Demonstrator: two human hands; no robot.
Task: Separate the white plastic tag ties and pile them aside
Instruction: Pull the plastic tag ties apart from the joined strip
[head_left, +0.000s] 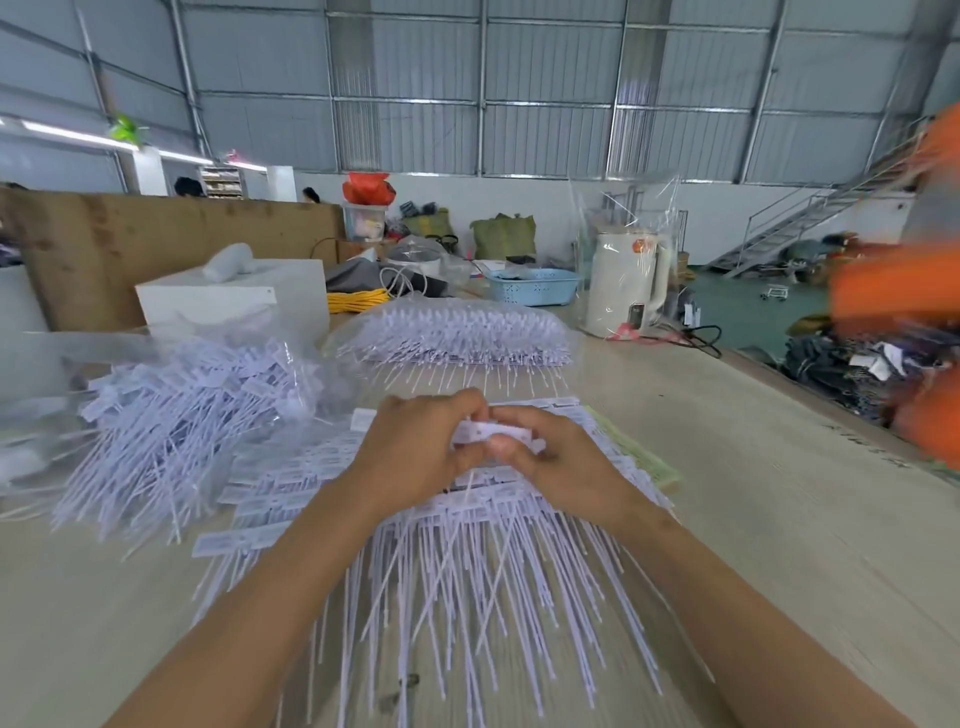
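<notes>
Both hands meet over the middle of the table. My left hand and my right hand together pinch a short strip of white plastic tag ties by its label heads, the thin tails hanging down. Under the hands lies a wide spread of joined white tag ties, tails pointing toward me. A loose heap of separated ties lies to the left, partly inside clear plastic. Another stack of ties in a clear bag sits behind the hands.
A white box stands at the back left, a white kettle in plastic wrap and a blue basket at the back right. The table edge runs diagonally on the right. A blurred person in orange is beyond it.
</notes>
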